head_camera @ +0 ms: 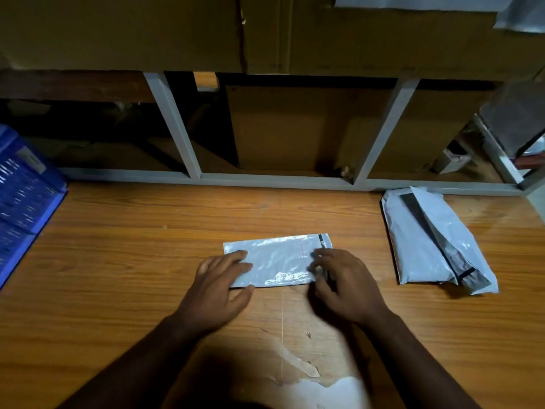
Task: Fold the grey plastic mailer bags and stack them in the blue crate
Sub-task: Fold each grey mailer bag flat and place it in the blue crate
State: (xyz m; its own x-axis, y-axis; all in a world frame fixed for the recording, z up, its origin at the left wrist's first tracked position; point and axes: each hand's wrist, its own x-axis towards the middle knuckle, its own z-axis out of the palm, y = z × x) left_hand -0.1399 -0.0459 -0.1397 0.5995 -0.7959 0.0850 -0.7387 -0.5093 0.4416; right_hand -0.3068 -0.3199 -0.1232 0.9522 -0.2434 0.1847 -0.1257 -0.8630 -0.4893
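A wooden table [118, 261] fills the near half of the view, its surface chipped and peeling at the near edge. Along its far side a grey metal frame [188, 149] is seen, with brown cardboard [295, 128] stacked behind and above it. At the far left edge of the table a blue crate [23, 196] is partly shown; what lies inside cannot be told. On the right, near the frame, a loose pile of grey bags [427, 240] is laid, well apart from the hands. In the middle of the table a folded grey bag [277, 261] lies flat. Its left end is pressed down by the left hand [218, 287], whose fingers are held straight and flat on the plastic, the thumb lying along the near edge. Its right end is covered by the right hand [345, 287]; the fingers there are blurred, so whether the edge is pinched or only pressed cannot be told.
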